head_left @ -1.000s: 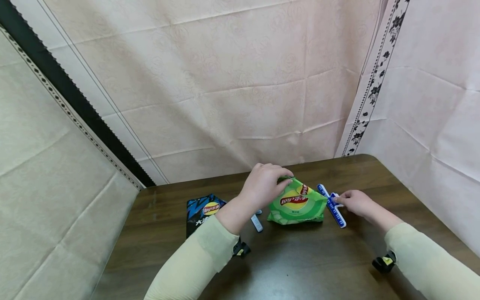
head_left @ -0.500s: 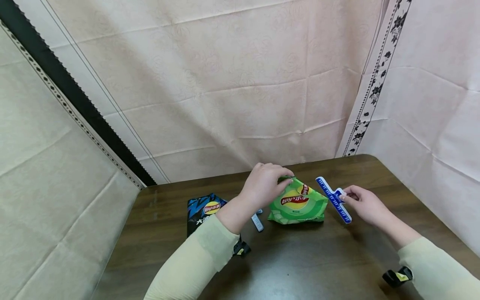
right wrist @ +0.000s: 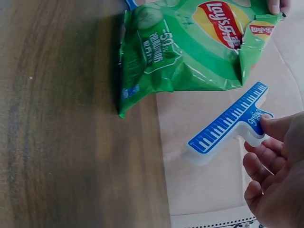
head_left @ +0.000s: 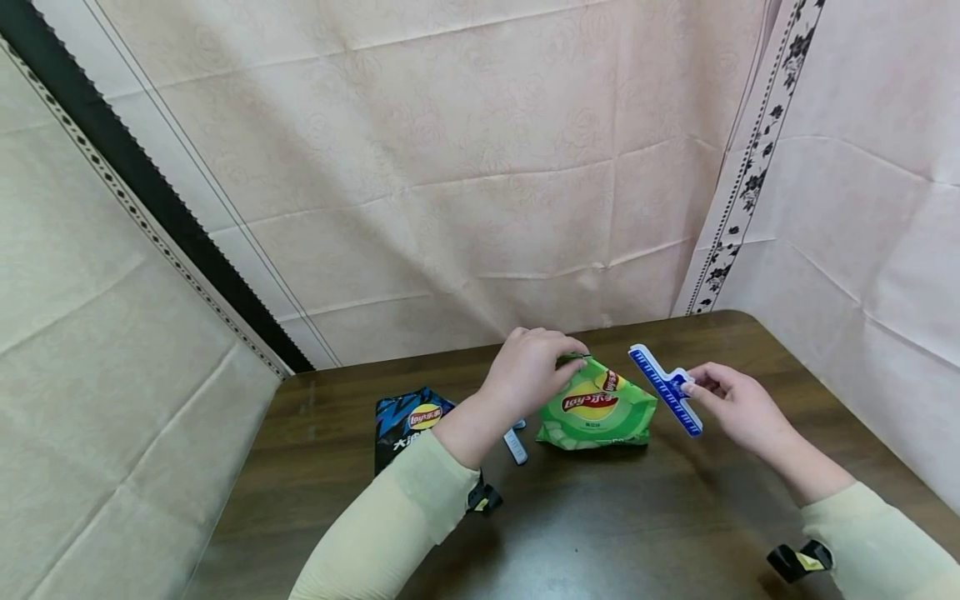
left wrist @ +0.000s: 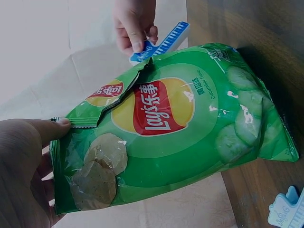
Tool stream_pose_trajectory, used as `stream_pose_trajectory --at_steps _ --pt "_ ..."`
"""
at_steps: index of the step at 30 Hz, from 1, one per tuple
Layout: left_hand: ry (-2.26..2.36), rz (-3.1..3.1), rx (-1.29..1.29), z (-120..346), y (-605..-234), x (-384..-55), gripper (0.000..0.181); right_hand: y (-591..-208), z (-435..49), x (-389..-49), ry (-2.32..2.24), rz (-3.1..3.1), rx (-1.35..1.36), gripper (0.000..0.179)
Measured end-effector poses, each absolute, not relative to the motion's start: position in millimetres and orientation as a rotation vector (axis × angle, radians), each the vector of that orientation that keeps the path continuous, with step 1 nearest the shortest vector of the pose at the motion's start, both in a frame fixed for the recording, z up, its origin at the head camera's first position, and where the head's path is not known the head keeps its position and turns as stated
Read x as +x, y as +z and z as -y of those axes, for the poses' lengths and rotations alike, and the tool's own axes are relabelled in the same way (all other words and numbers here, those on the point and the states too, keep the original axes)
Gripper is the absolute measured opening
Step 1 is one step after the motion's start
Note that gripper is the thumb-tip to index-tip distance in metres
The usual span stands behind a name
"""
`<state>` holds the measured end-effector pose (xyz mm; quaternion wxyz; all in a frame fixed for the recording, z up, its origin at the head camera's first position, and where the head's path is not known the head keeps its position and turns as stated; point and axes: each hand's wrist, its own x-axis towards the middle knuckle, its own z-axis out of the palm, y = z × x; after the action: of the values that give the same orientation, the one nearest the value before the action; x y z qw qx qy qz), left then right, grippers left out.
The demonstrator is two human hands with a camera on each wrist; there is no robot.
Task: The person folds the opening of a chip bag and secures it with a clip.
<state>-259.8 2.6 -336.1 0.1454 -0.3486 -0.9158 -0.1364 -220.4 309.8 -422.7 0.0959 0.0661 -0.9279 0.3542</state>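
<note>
A green chip bag [head_left: 596, 412] stands on the table with its top corner folded over. My left hand [head_left: 528, 367] pinches the folded top edge, thumb on the front as the left wrist view shows. In my right hand [head_left: 738, 408] is a blue and white clip [head_left: 667, 390] with a piano-key pattern, pinched by its handle between thumb and fingers. The clip [right wrist: 230, 121] is held in the air to the right of the bag [right wrist: 199, 52], apart from it. Whether its far side is parted cannot be told.
A black and blue chip bag [head_left: 405, 425] lies to the left, partly behind the left forearm. A second, light blue clip [head_left: 515, 446] lies on the wooden table [head_left: 600, 533] between the bags. Patterned cloth [head_left: 480, 167] hangs behind the table.
My right hand has lifted the blue clip off the table beside the bag and drawn it up and slightly right. The left hand and green bag stay nearly still.
</note>
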Motion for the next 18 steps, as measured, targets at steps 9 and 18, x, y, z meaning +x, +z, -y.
stream_pose_trajectory --at_steps 9,18 --pt "-0.39 2.652 -1.003 -3 -337 -261 0.022 -415 -306 -215 1.025 2.632 0.316 0.016" --pt "-0.396 2.651 -1.008 -2 -336 -260 0.022 -410 -301 -213 1.014 2.568 0.48 0.006"
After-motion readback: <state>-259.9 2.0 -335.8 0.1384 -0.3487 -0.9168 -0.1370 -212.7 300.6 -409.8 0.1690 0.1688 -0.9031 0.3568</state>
